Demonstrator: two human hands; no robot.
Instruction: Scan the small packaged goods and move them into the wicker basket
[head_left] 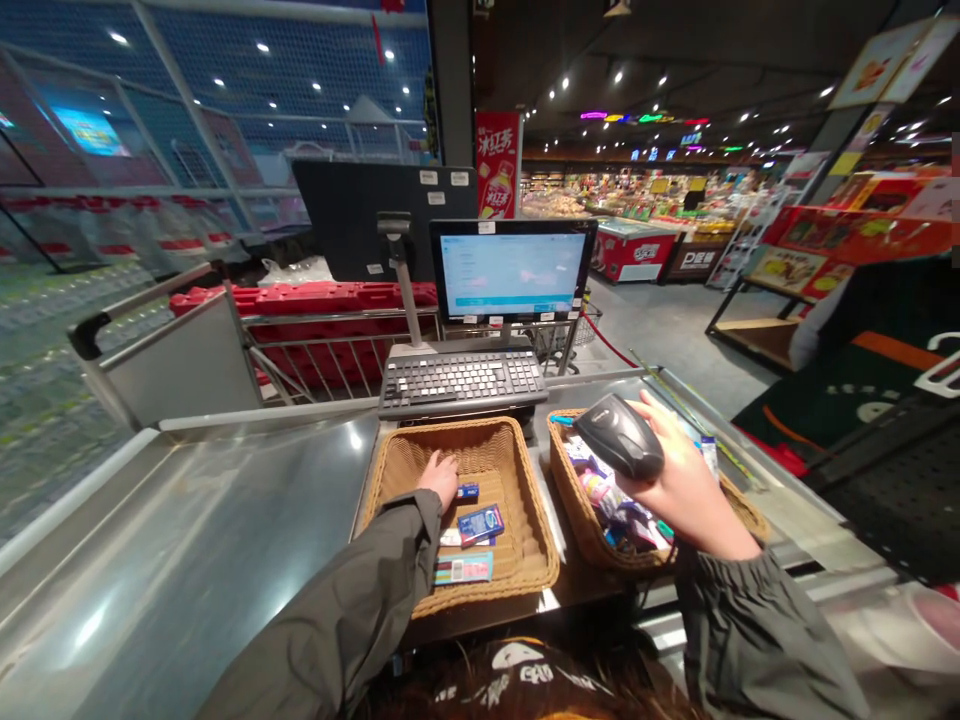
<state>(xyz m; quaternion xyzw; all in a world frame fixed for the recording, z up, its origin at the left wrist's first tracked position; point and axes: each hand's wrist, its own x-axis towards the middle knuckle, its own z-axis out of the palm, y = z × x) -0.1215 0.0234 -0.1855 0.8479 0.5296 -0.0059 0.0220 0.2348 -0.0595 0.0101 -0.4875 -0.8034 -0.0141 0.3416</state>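
Observation:
My right hand (679,480) is closed round a black handheld barcode scanner (619,435), held over the right wicker basket (750,515), which is full of small coloured snack packets (611,500). My left hand (441,478) reaches into the left wicker basket (397,460), palm down on its bottom beside a small blue packet (468,491). Its fingers are curled and largely hidden. A blue box (481,523) and a flat striped packet (463,568) lie nearer me in the same basket.
Behind the baskets stand a black keyboard (461,380) and a lit monitor (512,268). A steel checkout counter (187,560) spreads to the left. Red shopping baskets (315,300) sit behind a rail. Store displays fill the right background.

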